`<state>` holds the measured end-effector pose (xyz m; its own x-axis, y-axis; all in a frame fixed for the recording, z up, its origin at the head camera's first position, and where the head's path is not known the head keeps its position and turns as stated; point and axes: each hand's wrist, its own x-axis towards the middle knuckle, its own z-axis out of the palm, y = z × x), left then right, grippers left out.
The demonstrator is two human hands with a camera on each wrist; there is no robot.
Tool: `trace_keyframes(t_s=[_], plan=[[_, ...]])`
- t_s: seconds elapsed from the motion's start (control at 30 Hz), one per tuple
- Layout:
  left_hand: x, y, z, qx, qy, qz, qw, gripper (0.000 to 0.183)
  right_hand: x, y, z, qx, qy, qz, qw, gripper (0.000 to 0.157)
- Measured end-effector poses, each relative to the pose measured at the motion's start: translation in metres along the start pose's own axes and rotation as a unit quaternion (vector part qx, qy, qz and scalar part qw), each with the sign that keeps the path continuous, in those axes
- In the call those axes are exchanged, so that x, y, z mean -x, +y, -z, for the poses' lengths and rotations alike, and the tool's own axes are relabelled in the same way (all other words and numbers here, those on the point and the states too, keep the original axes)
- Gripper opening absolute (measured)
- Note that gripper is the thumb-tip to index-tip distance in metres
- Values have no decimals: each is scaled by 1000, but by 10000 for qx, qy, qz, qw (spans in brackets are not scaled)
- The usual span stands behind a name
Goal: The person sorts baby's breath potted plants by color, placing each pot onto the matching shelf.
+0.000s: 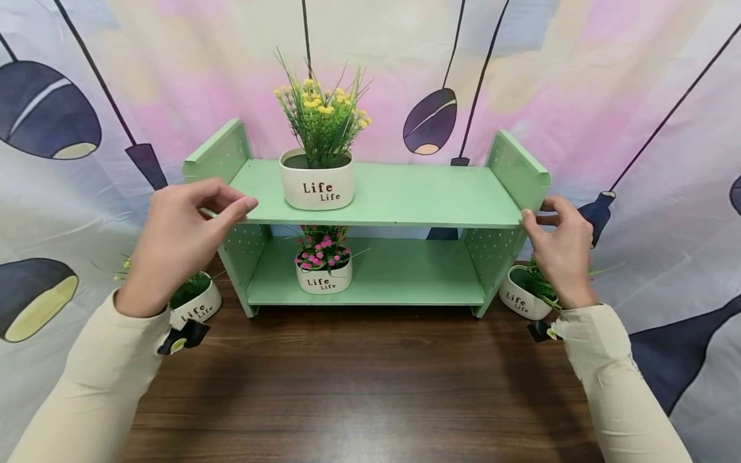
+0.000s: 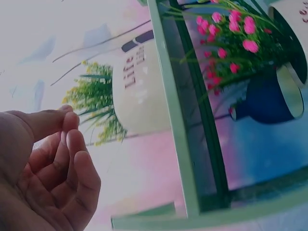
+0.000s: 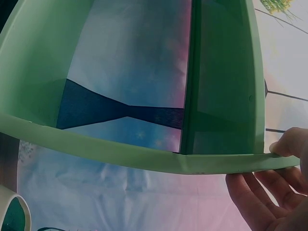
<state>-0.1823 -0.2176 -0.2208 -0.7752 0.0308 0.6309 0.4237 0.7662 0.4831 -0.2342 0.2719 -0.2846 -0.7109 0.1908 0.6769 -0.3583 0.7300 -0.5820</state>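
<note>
A two-tier green shelf (image 1: 428, 196) stands on the wooden table. My right hand (image 1: 558, 241) pinches the front edge of its right side panel; in the right wrist view the thumb (image 3: 286, 143) lies on one face and the fingers (image 3: 252, 199) on the other. Near the left end of the upper board, my left hand (image 1: 188, 235) hovers with loosely bent fingers, holding nothing. A white "Life" pot of yellow flowers (image 1: 317, 183) sits on the upper board, left of its middle. Below it, on the lower board, is a similar pot with pink flowers (image 1: 324, 280).
Another white pot (image 1: 199, 303) stands on the table left of the shelf, partly behind my left forearm. One more white pot (image 1: 521, 296) is at the right, partly behind my right hand. Behind the shelf hangs a patterned cloth (image 1: 393, 38). The brown table (image 1: 359, 373) extends in front.
</note>
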Motion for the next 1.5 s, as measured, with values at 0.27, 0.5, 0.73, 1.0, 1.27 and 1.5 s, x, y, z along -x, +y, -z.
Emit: trace_keyframes(t_s=[0.27, 0.5, 0.73, 1.0, 1.27, 1.5], plan=[[24, -22, 22, 59, -32, 245, 9997, 27, 1, 2, 1, 17, -4, -17, 10000, 34], [51, -48, 34, -289, -161, 528, 9981, 27, 0, 1, 0, 1, -14, 59, 10000, 34], [74, -75, 40, -903, -642, 901, 9898, 34, 0, 1, -1, -13, -49, 46, 10000, 34], [97, -117, 35, -1191, -1128, 1222, 9789, 40, 0, 1, -1, 20, 24, 83, 10000, 33], [114, -156, 23, -1051, -1247, 1205, 9792, 35, -1, 1, 0, 39, 40, 75, 10000, 33], [122, -175, 12, -1173, -1305, 1432, 9740, 33, 0, 0, -1, -19, 27, 64, 10000, 32]])
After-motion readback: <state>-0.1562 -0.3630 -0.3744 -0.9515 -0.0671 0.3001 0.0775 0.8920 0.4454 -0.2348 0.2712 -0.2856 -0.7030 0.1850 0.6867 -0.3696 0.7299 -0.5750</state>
